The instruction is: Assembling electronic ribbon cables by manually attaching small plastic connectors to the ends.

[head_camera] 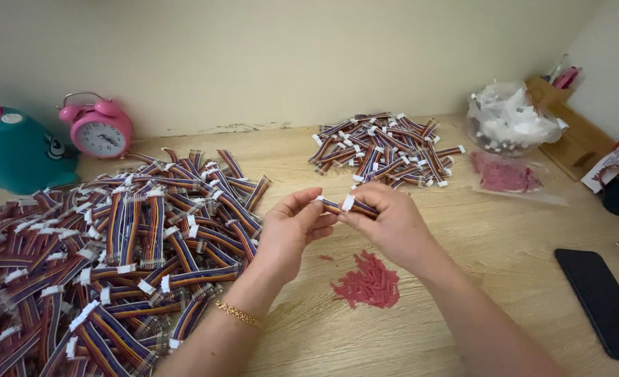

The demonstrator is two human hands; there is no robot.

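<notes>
Both of my hands hold one short multicoloured ribbon cable (341,205) with white connectors, above the middle of the wooden table (463,293). My left hand (292,227) pinches its left end between thumb and fingers. My right hand (386,220) grips its right part, the fingers curled over it. A small heap of red pieces (369,281) lies on the table just below my hands. A gold bracelet circles my left wrist.
A large pile of the same cables (107,258) covers the left of the table, and a smaller pile (383,150) lies behind. A pink alarm clock (100,129), a teal container (13,150), a clear bag (512,119), a red-piece packet (506,174) and a black phone (606,300) are around.
</notes>
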